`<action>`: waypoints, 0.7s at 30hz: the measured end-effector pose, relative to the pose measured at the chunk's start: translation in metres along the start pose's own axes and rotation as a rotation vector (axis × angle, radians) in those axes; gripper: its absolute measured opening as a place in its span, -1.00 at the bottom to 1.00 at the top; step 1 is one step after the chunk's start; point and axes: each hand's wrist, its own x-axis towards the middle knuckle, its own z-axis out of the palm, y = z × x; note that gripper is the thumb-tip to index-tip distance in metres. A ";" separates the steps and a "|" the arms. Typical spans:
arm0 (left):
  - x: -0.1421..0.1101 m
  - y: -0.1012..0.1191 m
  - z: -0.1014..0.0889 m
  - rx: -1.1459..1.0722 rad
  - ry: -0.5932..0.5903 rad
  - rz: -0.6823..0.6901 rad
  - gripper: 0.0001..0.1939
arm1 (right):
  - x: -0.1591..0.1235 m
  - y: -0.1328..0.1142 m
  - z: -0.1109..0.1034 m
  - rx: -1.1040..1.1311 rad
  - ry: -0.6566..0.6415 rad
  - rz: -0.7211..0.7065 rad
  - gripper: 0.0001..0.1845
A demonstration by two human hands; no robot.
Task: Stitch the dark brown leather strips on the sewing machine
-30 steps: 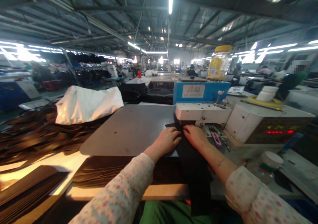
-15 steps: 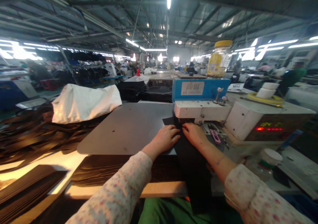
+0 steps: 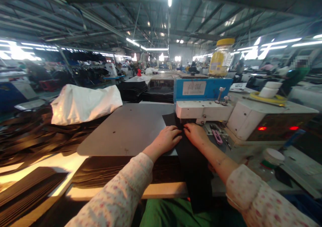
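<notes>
A long black fabric strip (image 3: 193, 170) runs from under the white head of a sewing machine (image 3: 204, 110) down over the table edge to my lap. Its far corner lies on the grey metal plate (image 3: 125, 129). My left hand (image 3: 169, 138) presses on the strip's left side, fingers bent and thumb close to them. Just right of it, my right hand (image 3: 195, 133) grips the strip near the machine head with curled fingers. The fingertips of both hands are close together, and the needle area is partly hidden.
Pink thread snips (image 3: 216, 136) lie right of my right hand. A control box (image 3: 271, 119) with red lights and a lidded jar (image 3: 273, 161) stand further right. Dark fabric pieces (image 3: 100, 173) are stacked under the plate. A white cloth bundle (image 3: 87, 102) rests on brown strips.
Both hands stay on the strip beside the machine head, with hardly any movement. The control box display has gone from green and red digits to two red lights. The view has shifted slightly.
</notes>
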 end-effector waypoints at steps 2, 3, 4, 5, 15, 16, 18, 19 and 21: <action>0.000 0.000 0.000 0.005 -0.002 -0.002 -0.67 | 0.000 0.000 0.000 -0.010 0.001 -0.001 -0.73; 0.000 0.000 0.000 0.006 -0.004 -0.003 -0.68 | 0.000 0.000 0.000 -0.015 0.001 -0.002 -0.73; 0.000 0.000 0.000 0.007 -0.005 -0.005 -0.68 | 0.000 0.000 0.000 -0.018 0.003 -0.005 -0.74; 0.000 0.000 0.000 0.006 -0.005 -0.007 -0.68 | 0.000 0.000 0.000 -0.020 0.005 -0.007 -0.74; 0.000 0.001 -0.001 -0.006 0.003 -0.007 -0.69 | 0.000 -0.001 0.000 -0.008 0.017 -0.011 -0.73; 0.000 0.001 -0.001 -0.007 0.002 -0.006 -0.69 | 0.000 -0.001 0.000 -0.006 0.015 -0.007 -0.73; 0.001 0.000 -0.001 -0.006 -0.003 -0.006 -0.69 | 0.000 -0.001 0.000 -0.001 0.012 -0.002 -0.73; 0.001 0.000 -0.001 -0.006 -0.005 -0.005 -0.69 | 0.000 -0.001 0.000 0.000 0.010 -0.001 -0.73; 0.001 0.000 -0.001 -0.010 -0.004 -0.004 -0.69 | 0.000 -0.001 0.000 -0.003 0.011 -0.002 -0.73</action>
